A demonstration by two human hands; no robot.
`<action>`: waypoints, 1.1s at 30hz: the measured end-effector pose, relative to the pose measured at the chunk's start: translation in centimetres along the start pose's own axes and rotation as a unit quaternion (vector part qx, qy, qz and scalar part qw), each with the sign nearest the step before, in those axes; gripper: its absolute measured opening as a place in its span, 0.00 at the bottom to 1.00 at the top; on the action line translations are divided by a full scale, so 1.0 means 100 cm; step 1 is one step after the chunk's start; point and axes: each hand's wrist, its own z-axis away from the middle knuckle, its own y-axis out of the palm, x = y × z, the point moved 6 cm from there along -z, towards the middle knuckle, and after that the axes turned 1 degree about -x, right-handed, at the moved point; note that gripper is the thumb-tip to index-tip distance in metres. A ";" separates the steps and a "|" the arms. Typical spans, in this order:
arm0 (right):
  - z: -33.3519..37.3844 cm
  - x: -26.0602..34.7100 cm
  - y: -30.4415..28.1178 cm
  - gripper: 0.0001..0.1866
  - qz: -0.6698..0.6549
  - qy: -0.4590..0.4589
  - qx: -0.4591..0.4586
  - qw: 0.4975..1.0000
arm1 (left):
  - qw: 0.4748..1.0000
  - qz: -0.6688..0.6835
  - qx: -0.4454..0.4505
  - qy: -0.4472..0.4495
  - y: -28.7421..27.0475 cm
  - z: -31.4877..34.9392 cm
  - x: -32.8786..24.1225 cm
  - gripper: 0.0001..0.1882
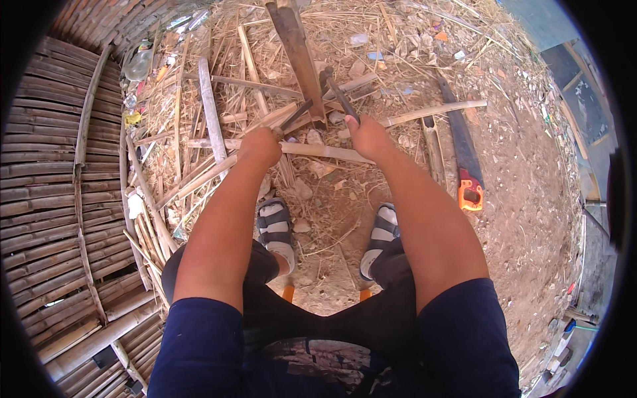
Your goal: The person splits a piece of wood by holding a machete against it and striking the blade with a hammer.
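Note:
My left hand (261, 146) is closed round the handle of a chisel-like tool (296, 115). Its narrow dark shaft points at the lower part of a brown wooden post (296, 56); whether it touches the wood I cannot tell. My right hand (370, 138) grips a hammer (342, 99) by its dark handle, the head lying close beside the post's right edge. Split bamboo pieces (327, 151) lie crosswise on the ground below both hands.
A handsaw (459, 142) with an orange and red handle lies at the right. More bamboo strips (211, 106), straw and litter cover the ground at the left. A bamboo slat wall (50, 179) stands along the left side. My sandalled feet (273, 222) are apart below my hands.

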 end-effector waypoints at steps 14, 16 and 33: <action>0.004 0.051 -0.071 0.25 -0.107 -0.011 -0.193 0.975 | 1.000 0.019 -0.007 -0.012 0.009 -0.007 0.005 0.16; 0.015 0.021 -0.020 0.24 0.007 0.005 -0.048 0.999 | 0.999 0.022 0.001 -0.027 0.010 -0.006 0.007 0.16; 0.010 0.028 -0.060 0.28 -0.108 -0.024 -0.200 0.974 | 0.999 0.030 0.007 -0.041 0.017 -0.009 0.014 0.18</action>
